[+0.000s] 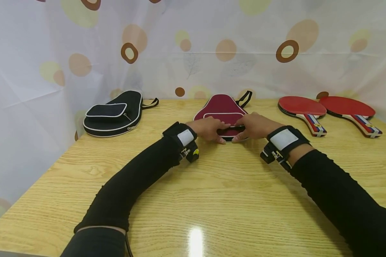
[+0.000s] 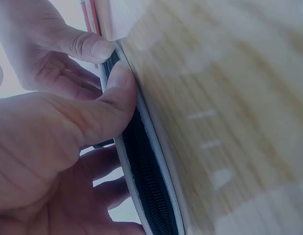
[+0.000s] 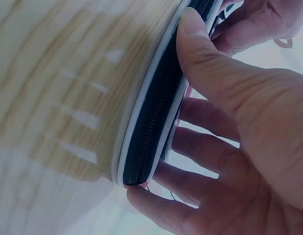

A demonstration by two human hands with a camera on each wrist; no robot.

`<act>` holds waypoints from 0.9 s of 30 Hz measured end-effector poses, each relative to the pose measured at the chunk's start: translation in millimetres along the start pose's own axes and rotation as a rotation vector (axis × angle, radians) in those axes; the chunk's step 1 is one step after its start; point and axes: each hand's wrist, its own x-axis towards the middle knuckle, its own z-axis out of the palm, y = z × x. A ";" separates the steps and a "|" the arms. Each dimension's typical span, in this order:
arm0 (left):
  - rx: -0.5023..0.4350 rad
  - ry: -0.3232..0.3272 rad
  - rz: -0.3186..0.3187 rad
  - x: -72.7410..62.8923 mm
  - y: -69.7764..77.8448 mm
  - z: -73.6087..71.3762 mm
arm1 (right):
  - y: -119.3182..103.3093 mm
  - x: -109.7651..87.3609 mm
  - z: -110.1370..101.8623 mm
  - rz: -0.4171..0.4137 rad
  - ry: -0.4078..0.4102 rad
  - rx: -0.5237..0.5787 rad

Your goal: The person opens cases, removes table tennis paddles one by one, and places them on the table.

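left hand (image 1: 209, 129) + right hand (image 1: 255, 125) both pinching the maroon paddle case (image 1: 221, 103) at its zippered edge | rightmost red paddle (image 1: 345, 106): yellow handle badge (image 1: 370, 125) too tiny to read

Maroon zippered paddle case (image 1: 223, 102), white-edged, flat on table (image 1: 196, 192)

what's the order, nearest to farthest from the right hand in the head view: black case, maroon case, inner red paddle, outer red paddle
1. Maroon case: touching the right hand
2. Inner red paddle: to its right
3. Outer red paddle: farther right
4. Black case: far left
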 end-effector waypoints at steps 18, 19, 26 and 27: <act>-0.011 0.007 -0.038 3.3 -1.1 -0.2 | 4.7 2.0 2.5 -0.021 0.029 -0.007; -0.012 0.009 -0.040 3.2 -1.2 0.0 | 4.9 1.6 2.3 -0.021 0.026 -0.004; -0.018 0.011 -0.028 3.8 -1.9 0.6 | 5.8 -2.7 3.0 0.022 0.019 0.084; -0.016 0.012 -0.031 3.7 -2.2 0.3 | 6.0 -3.4 2.3 0.020 0.032 0.099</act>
